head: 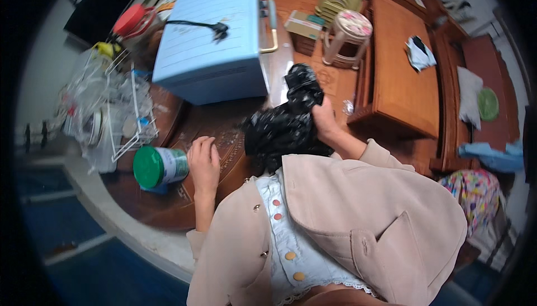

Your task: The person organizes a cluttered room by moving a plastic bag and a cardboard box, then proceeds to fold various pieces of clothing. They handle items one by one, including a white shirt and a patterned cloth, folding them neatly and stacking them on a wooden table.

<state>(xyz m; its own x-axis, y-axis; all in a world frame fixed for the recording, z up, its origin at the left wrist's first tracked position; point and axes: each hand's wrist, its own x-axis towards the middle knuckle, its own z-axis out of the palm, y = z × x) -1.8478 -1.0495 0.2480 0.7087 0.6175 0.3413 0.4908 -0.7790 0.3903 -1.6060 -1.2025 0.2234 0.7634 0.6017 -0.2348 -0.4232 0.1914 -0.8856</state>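
Note:
My right hand [325, 117] grips a crumpled black plastic bag [279, 128] by its right side. The bag's upper part sticks up beyond the fingers, and its lower part hangs against my jacket front. My left hand [204, 161] is over the dark carved wooden table [228, 151], fingers slightly bent, with nothing seen in it. Just left of it lies a canister [172, 164] with a green lid and a printed label; whether my fingers touch it I cannot tell. Beyond both hands stands a light blue countertop oven [209, 63], its black power plug [220, 30] resting on top.
A white wire rack [135, 109] with clear plastic bags [90, 92] crowds the table's left side. Behind it is a red-lidded jar [133, 21]. On the floor stand a cardboard box [304, 31] and a plastic stool [348, 40], beside a wooden table [402, 75] at right.

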